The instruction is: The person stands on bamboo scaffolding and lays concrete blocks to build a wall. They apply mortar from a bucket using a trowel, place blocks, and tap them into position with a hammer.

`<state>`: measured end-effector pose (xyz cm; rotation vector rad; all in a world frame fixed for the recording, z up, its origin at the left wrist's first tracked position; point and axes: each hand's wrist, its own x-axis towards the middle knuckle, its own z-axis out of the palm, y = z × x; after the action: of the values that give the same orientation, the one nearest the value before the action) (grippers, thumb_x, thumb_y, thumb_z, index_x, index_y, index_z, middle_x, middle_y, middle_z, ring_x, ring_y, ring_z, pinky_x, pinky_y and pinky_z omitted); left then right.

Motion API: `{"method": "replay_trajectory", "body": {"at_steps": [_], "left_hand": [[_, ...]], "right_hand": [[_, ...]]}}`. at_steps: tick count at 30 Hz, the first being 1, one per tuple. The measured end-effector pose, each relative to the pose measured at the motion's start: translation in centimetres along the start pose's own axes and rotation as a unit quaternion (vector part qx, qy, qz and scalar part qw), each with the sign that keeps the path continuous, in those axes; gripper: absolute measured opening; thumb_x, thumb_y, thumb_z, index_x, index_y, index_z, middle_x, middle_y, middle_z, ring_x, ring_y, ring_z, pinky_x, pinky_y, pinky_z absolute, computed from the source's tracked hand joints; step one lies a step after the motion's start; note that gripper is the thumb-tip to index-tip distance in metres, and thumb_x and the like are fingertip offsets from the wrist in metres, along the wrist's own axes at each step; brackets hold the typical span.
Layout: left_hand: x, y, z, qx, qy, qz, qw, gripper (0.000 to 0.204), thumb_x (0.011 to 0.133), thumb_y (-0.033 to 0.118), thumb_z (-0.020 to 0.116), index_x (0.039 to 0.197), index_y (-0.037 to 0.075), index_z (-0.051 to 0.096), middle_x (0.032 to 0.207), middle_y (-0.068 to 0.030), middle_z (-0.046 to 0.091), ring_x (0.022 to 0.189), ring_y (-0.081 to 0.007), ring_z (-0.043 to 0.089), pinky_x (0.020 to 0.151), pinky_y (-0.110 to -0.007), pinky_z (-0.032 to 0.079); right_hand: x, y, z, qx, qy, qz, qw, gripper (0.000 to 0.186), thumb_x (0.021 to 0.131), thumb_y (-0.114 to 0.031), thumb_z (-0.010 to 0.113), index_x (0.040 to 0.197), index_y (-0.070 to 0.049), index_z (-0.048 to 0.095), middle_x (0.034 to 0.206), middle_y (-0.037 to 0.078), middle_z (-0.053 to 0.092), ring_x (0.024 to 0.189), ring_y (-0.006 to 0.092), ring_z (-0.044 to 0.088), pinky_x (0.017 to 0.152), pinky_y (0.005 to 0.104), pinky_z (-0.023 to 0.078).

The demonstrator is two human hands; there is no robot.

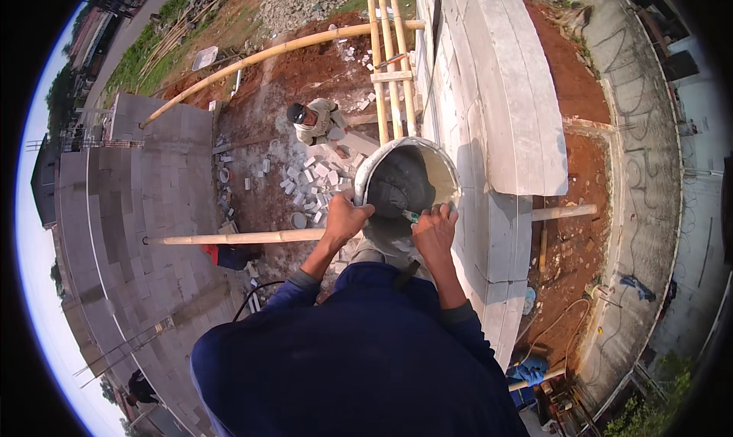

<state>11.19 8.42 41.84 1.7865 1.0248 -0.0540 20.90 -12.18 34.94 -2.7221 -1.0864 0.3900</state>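
Observation:
A round pale bucket (pixel 449 169), smeared along its rim, stands in front of me with wet grey mortar (pixel 398 179) inside. My left hand (pixel 347 217) is closed on the bucket's near left rim, thumb over the edge. At the near right side, my right hand (pixel 435 228) is closed round a tool with a teal handle (pixel 411 217). The tool's front end points into the bucket toward the mortar; its full shape is hidden, so I cannot tell its exact kind.
Close on my right runs a pale block wall (pixel 500 93). Bamboo poles (pixel 388 63) extend ahead, and another pole (pixel 237 239) crosses to the block wall (pixel 160 208) at left. Far below, a person in a dark cap (pixel 317 122) is near scattered white blocks (pixel 314 181).

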Motion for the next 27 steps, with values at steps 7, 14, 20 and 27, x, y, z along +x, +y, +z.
{"method": "replay_trajectory", "body": {"at_steps": [7, 14, 20, 27], "left_hand": [[-4.8, -1.3, 3.1, 0.047, -0.05, 0.092, 0.993, 0.023, 0.073, 0.011, 0.079, 0.085, -0.008, 0.072, 0.066, -0.0107, 0.069, 0.062, -0.013, 0.061, 0.058, -0.035, 0.051], [-4.2, -3.0, 4.0, 0.062, -0.103, 0.113, 0.986, 0.025, 0.074, 0.013, 0.079, 0.082, -0.009, 0.071, 0.066, -0.0122, 0.07, 0.061, -0.0139, 0.062, 0.057, -0.036, 0.05], [-5.4, -0.6, 3.2, 0.157, -0.104, 0.105, 0.976, 0.033, 0.073, 0.02, 0.08, 0.084, -0.009, 0.07, 0.067, -0.018, 0.07, 0.063, -0.0203, 0.066, 0.063, -0.04, 0.054], [-7.1, -0.2, 3.3, 0.186, -0.1, 0.149, 0.966, 0.038, 0.072, 0.024, 0.082, 0.085, -0.01, 0.07, 0.071, -0.0236, 0.072, 0.064, -0.0319, 0.072, 0.066, -0.045, 0.056]], "right_hand": [[-8.9, -0.3, -1.1, 0.062, -0.005, 0.038, 0.997, 0.021, 0.086, -0.011, 0.068, 0.104, 0.0, 0.072, 0.108, 0.021, 0.066, 0.1, 0.0348, 0.068, 0.076, 0.0455, 0.06], [-14.7, 1.4, -0.9, 0.07, -0.009, 0.159, 0.985, 0.012, 0.087, -0.006, 0.064, 0.098, -0.003, 0.062, 0.1, 0.017, 0.067, 0.082, 0.0363, 0.074, 0.065, 0.048, 0.059], [-16.0, 1.5, -2.6, 0.195, -0.02, 0.24, 0.951, 0.029, 0.092, -0.025, 0.067, 0.108, -0.002, 0.066, 0.099, 0.021, 0.072, 0.087, 0.04, 0.074, 0.078, 0.0512, 0.059], [-16.3, 1.6, -3.2, 0.245, -0.003, 0.266, 0.932, 0.039, 0.098, -0.038, 0.064, 0.112, -0.002, 0.068, 0.101, 0.023, 0.075, 0.095, 0.0421, 0.073, 0.085, 0.0523, 0.057]]}}
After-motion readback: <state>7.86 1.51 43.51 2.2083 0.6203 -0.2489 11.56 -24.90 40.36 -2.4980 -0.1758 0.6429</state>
